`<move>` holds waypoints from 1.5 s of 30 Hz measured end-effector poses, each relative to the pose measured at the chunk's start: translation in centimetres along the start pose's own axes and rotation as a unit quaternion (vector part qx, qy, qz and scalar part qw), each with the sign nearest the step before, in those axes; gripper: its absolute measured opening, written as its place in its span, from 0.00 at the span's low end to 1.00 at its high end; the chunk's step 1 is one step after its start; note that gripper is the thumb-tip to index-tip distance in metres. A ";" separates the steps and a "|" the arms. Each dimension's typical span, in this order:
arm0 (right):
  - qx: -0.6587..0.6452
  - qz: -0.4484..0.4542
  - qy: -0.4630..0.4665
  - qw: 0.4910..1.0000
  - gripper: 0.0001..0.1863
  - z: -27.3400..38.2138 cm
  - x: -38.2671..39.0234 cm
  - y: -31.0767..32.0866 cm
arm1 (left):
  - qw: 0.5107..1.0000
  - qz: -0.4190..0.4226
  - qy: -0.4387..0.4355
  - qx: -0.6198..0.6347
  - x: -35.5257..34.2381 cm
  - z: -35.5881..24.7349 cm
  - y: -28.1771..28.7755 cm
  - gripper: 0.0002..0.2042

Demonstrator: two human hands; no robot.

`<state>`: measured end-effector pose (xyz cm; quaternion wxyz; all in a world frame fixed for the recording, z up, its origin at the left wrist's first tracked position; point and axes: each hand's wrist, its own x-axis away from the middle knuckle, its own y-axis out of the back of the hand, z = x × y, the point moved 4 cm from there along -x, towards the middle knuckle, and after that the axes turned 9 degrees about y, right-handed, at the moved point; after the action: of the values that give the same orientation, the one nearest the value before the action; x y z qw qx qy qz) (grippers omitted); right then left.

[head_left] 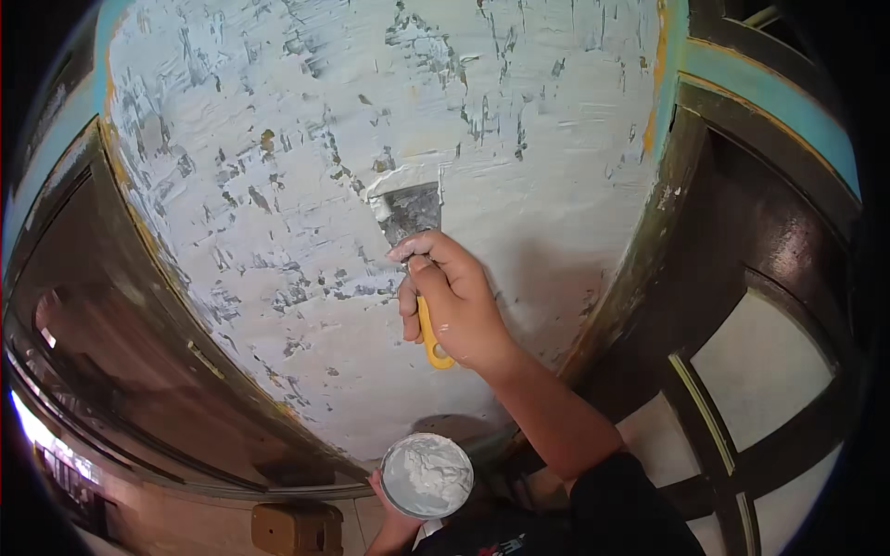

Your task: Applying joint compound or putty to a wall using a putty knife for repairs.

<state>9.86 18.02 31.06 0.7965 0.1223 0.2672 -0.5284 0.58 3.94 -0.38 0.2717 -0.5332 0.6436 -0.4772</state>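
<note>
Gripping one putty knife by its handle, the right hand was before the middle of the wall in the head view, its thumb and curled fingers around the tool. The knife had a flat, grey metal blade, mottled and smeared with white, that flared toward a broad upper edge, where white paste lay in a thin ridge. Its yellow handle, smooth and rounded, ended in a single round hole. White smears marked the index finger.

Low in the view, the left hand held one round tub from the side, most of its fingers hidden beneath. Inside, thick white putty lay in soft, uneven folds against a greyish inner wall.

The wall carried a pale, streaky coat, broken by many ragged grey patches too numerous to count. Two brown upright frames, one on the left and one on the right, bordered it, with turquoise paint above. One brown, block-shaped stool stood on the tiled floor at lower left. A black sleeve covered the right upper arm.
</note>
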 end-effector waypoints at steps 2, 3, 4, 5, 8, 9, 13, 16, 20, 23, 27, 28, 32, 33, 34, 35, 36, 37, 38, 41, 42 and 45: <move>0.000 -0.009 -0.004 1.000 0.10 -0.3 0.2 0.2 | 1.000 -0.013 -0.005 0.001 -0.1 0.0 0.2 0.43; 0.000 -0.008 -0.006 1.000 0.10 -0.4 0.3 0.1 | 1.000 -0.014 -0.005 0.002 0.2 0.0 0.2 0.43; 0.002 -0.004 -0.004 1.000 0.10 -0.5 0.4 0.1 | 0.999 -0.032 -0.003 -0.001 0.4 0.0 0.3 0.43; 0.003 -0.001 -0.001 1.000 0.10 -0.5 0.5 0.1 | 0.999 -0.051 -0.001 -0.005 0.6 0.1 0.3 0.43; 0.003 0.000 0.000 1.000 0.10 -0.7 0.5 0.1 | 0.999 -0.044 0.002 0.016 0.4 0.0 0.7 0.43; 0.005 0.001 -0.001 1.000 0.10 -0.9 0.5 0.2 | 0.999 -0.029 0.005 0.032 0.3 0.0 0.9 0.43; 0.015 -0.003 -0.002 1.000 0.10 -1.4 0.8 0.1 | 0.999 -0.013 0.007 0.035 0.3 -0.1 0.9 0.43; 0.017 -0.004 0.002 1.000 0.09 -1.6 1.2 0.3 | 1.000 -0.007 0.000 0.015 0.6 -0.1 0.2 0.44; 0.019 -0.001 0.003 1.000 0.09 -2.5 1.7 0.4 | 1.000 -0.029 -0.008 -0.002 0.7 -0.3 0.1 0.44; 0.014 -0.001 -0.008 1.000 0.09 -3.2 2.3 0.3 | 1.000 -0.008 -0.006 0.019 0.4 -0.1 0.8 0.44; 0.019 -0.012 -0.031 0.999 0.09 -4.0 3.1 0.3 | 0.999 0.007 -0.003 0.033 0.4 0.2 0.9 0.44; 0.010 -0.008 -0.023 1.000 0.09 -4.4 3.2 0.4 | 0.999 0.008 0.003 0.037 0.4 0.2 0.9 0.44; -0.017 -0.008 -0.020 1.000 0.09 -5.8 4.0 0.2 | 1.000 -0.004 0.003 0.024 0.5 0.2 1.0 0.45; -0.017 -0.008 -0.021 1.000 0.09 -6.3 4.2 0.3 | 1.000 -0.008 0.001 0.020 0.5 0.2 1.1 0.45; -0.020 -0.007 -0.018 1.000 0.09 -6.8 4.4 0.4 | 1.000 -0.009 0.001 0.021 0.5 0.2 1.2 0.45; -0.024 -0.007 -0.015 1.000 0.09 -7.1 4.7 0.5 | 1.000 -0.012 0.001 0.023 0.6 0.2 1.3 0.45; -0.016 -0.008 -0.016 1.000 0.09 -7.2 4.9 0.5 | 1.000 -0.014 0.002 0.027 0.7 0.2 1.5 0.45; -0.017 -0.008 -0.018 1.000 0.09 -7.4 5.2 0.5 | 0.999 -0.017 0.003 0.030 0.7 0.3 1.6 0.45; -0.020 -0.007 -0.017 1.000 0.09 -7.6 5.5 0.5 | 0.999 -0.003 0.014 0.050 0.7 0.4 1.6 0.45; -0.030 -0.007 -0.040 0.999 0.09 -8.8 6.6 0.5 | 0.999 -0.015 0.005 0.048 0.9 0.4 2.1 0.45; -0.025 -0.007 -0.044 0.999 0.10 -9.7 7.2 1.0 | 0.999 -0.033 -0.006 0.019 1.0 0.2 1.0 0.44; -0.027 0.009 -0.064 0.998 0.10 -10.4 9.4 2.1 | 0.998 -0.025 -0.030 0.038 0.7 -0.1 1.9 0.45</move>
<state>11.53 16.51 17.06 0.8196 0.0688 0.2289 -0.5207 -0.54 3.28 -1.96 0.2989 -0.5527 0.6026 -0.4920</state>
